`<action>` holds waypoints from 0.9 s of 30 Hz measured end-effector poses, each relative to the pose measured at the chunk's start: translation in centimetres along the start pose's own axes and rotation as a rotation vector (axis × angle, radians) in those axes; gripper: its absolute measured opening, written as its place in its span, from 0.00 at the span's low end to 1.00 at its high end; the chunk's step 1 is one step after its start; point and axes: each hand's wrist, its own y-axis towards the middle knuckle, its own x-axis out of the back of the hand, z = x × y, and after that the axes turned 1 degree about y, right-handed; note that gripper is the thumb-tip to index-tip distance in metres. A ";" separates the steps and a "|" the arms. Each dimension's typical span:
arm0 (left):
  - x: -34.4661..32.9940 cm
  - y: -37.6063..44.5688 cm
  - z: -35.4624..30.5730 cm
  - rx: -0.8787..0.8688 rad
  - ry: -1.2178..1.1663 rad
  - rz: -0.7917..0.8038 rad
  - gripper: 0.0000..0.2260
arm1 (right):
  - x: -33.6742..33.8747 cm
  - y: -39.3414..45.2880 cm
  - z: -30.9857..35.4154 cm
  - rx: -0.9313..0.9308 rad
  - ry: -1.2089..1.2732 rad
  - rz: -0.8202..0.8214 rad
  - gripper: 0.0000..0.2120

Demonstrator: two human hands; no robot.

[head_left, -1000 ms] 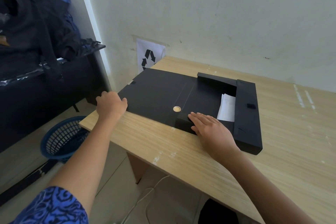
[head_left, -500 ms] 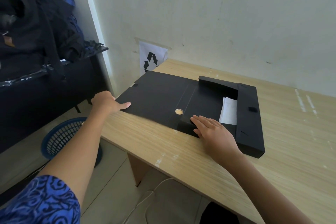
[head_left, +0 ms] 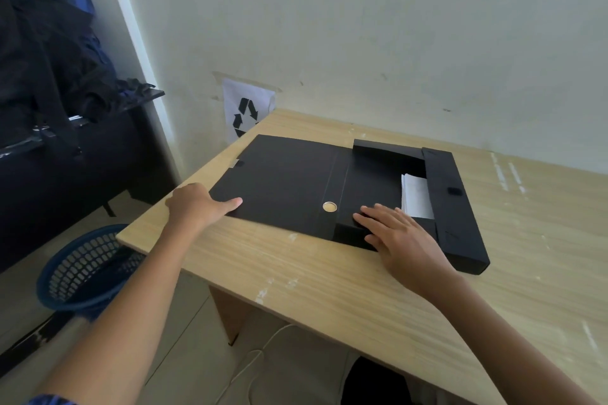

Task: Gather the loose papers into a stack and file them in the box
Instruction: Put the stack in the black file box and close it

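Note:
A black file box (head_left: 455, 207) lies open on the wooden table (head_left: 329, 289). Its wide lid (head_left: 279, 181) is spread flat to the left, with a brass finger ring (head_left: 329, 206) on the spine. White papers (head_left: 416, 197) show inside through a gap between the inner flaps. My left hand (head_left: 197, 207) grips the lid's near left corner, thumb stretched over the top. My right hand (head_left: 401, 240) rests flat, fingers spread, on the near inner flap beside the papers.
A blue mesh basket (head_left: 82, 270) stands on the floor left of the table. Dark bags (head_left: 49, 59) pile on a black desk further left. A recycling sign (head_left: 246, 112) is taped to the wall behind the table corner. A white cable (head_left: 253, 358) runs under the table.
My left hand has gone from a loose fist at the lid's corner to a grip with the thumb laid over the lid. My right hand stays on the flap.

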 end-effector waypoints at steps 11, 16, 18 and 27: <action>0.1 -1.9 -3.5 0.075 -0.393 0.121 0.34 | 1.0 -3.4 -3.6 -0.132 -0.019 -0.064 0.21; 2.2 -4.3 -6.8 -0.044 -1.008 -0.112 0.08 | 1.1 -3.3 -3.4 -0.162 0.047 -0.068 0.22; 3.5 -6.2 -9.5 -0.142 -1.132 -0.150 0.09 | 1.4 -3.2 -3.5 -0.165 0.119 -0.051 0.25; 5.3 -12.8 -19.4 -0.560 -1.185 -0.061 0.09 | 4.3 -7.0 -10.5 -0.747 0.371 -0.413 0.22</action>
